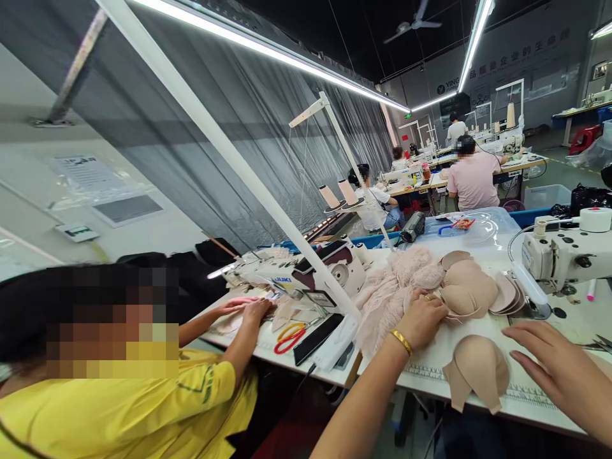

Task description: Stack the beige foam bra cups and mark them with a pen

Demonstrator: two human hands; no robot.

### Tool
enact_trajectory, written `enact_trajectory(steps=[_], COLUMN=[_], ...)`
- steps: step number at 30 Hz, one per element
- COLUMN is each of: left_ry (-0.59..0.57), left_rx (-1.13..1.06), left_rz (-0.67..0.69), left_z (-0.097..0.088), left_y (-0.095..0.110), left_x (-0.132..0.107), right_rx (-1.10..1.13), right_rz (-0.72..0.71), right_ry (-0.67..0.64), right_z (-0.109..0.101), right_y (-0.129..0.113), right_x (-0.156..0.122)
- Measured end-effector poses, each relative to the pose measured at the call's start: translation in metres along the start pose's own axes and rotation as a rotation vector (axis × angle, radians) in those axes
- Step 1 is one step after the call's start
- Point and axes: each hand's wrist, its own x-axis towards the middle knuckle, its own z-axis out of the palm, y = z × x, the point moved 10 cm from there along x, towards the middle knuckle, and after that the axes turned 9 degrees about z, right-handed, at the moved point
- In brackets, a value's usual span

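My left hand (423, 319), with a gold bangle and ring, rests with curled fingers on a stack of beige bra cups (466, 290) beside a heap of pink lace fabric (392, 290). My right hand (559, 370) hovers open, fingers stretched, above the white table (526, 401). It is just right of a separate beige bra cup (478, 370) lying near the front edge. A white sewing machine (567, 252) stands at the right behind the cups.
A person in a yellow shirt (143, 408) sits at left, both hands at a Juki sewing machine (306, 271) with red scissors (289, 338) nearby. A slanted white lamp post (248, 172) crosses the view. Other people sew at tables further back.
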Motion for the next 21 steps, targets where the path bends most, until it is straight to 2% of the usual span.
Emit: enact_trajectory(steps=[4, 7, 16, 21], left_ry=[-0.019, -0.034, -0.055, 0.004], left_rx=[-0.031, -0.061, -0.187, -0.278], left_rz=[0.054, 0.073, 0.098, 0.025], left_z=[-0.008, -0.007, 0.010, 0.016], left_y=[0.017, 0.022, 0.027, 0.010], left_x=[-0.005, -0.006, 0.007, 0.001], right_rx=[-0.041, -0.060, 0.081, 0.118], right_rz=[-0.073, -0.055, -0.015, -0.008], right_ry=[-0.079, -0.120, -0.210, -0.195], right_z=[0.044, 0.061, 0.068, 0.068], right_y=[-0.019, -0.018, -0.032, -0.026], right_x=[0.057, 0.076, 0.067, 0.064])
